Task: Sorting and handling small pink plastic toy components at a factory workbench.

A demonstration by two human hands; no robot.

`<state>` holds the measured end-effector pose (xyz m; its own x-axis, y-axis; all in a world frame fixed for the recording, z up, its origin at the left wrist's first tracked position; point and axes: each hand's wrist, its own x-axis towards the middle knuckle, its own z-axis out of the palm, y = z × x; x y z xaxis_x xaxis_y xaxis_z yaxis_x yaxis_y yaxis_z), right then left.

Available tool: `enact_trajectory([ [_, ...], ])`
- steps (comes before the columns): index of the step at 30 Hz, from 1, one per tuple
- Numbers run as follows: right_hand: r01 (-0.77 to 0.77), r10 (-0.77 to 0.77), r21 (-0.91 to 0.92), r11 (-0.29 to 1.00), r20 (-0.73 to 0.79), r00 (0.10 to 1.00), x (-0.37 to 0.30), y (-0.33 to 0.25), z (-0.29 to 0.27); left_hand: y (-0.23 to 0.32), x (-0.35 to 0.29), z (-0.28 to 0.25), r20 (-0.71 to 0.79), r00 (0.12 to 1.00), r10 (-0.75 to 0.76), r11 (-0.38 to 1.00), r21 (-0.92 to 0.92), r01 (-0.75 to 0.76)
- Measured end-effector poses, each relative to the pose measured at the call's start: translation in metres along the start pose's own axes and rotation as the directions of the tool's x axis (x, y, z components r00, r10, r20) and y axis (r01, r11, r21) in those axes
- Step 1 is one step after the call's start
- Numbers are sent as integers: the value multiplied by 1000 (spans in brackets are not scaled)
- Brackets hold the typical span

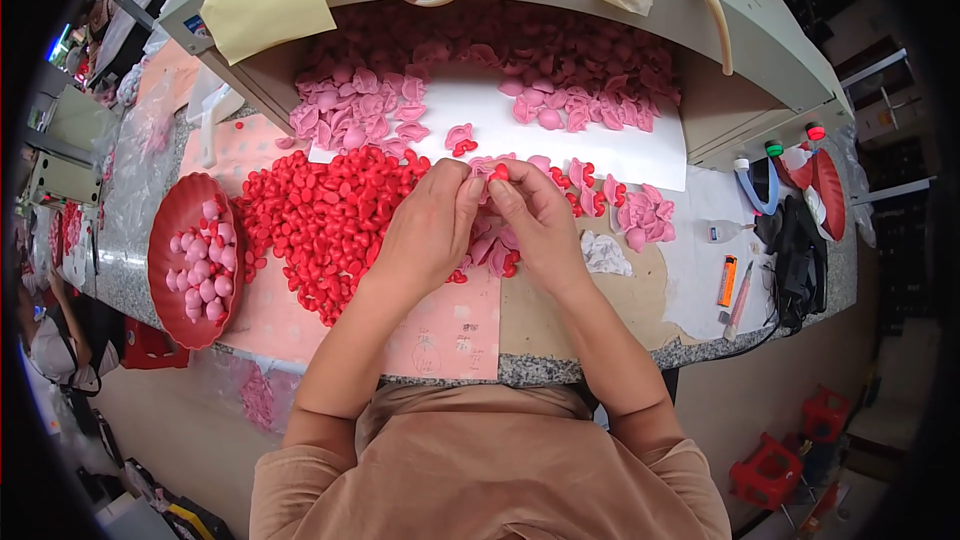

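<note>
Both my hands meet over the middle of the table, fingertips close together. My left hand [430, 222] is closed in a pinch at a pink, petal-edged moulded piece [481, 167], mostly covered by the fingers. Between the thumb and forefinger of my right hand [545, 230] is a small glossy red piece [500, 172], right against the pink one. Left of my hands spreads a big heap of red pieces [325, 215]. Around and below my fingers lie pink pieces [645, 215], some with red parts on them. One pink piece [459, 134] lies just beyond, touching a red part.
A grey box-like machine [740, 30] arches over the table's back, with heaped pink pieces [360, 105] under it. At left stands a red fluted dish [160, 270] of pink balls. Crumpled tissue [605, 253], an orange lighter [727, 281] and a small bottle [727, 231] lie right.
</note>
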<state>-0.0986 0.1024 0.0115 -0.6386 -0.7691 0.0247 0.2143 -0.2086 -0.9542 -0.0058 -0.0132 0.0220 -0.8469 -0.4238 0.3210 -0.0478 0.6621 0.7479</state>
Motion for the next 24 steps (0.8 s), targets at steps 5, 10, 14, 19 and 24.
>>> enact_trajectory([
  [5, 46, -32, -161, 986, 90, 995, -1, 4, -13, -1, -1, -1, 23, 999, 33, 999, 26, -34],
  [10, -143, 225, -360, 922, 200, 954, -5, -22, -10, -2, -7, -4, 107, 992, 69, 997, -43, -64],
  [14, 149, -6, -534, 832, 261, 965, -2, -4, -20, 1, -9, -4, 124, 991, -41, 981, -185, 63],
  [19, -122, 189, -279, 953, 228, 955, -9, -14, -7, 2, -9, -5, 95, 995, 15, 987, -158, 1],
  [24, -150, 168, -135, 979, 136, 976, -11, -12, 3, 6, -8, -1, 34, 999, -4, 972, -234, 12],
])
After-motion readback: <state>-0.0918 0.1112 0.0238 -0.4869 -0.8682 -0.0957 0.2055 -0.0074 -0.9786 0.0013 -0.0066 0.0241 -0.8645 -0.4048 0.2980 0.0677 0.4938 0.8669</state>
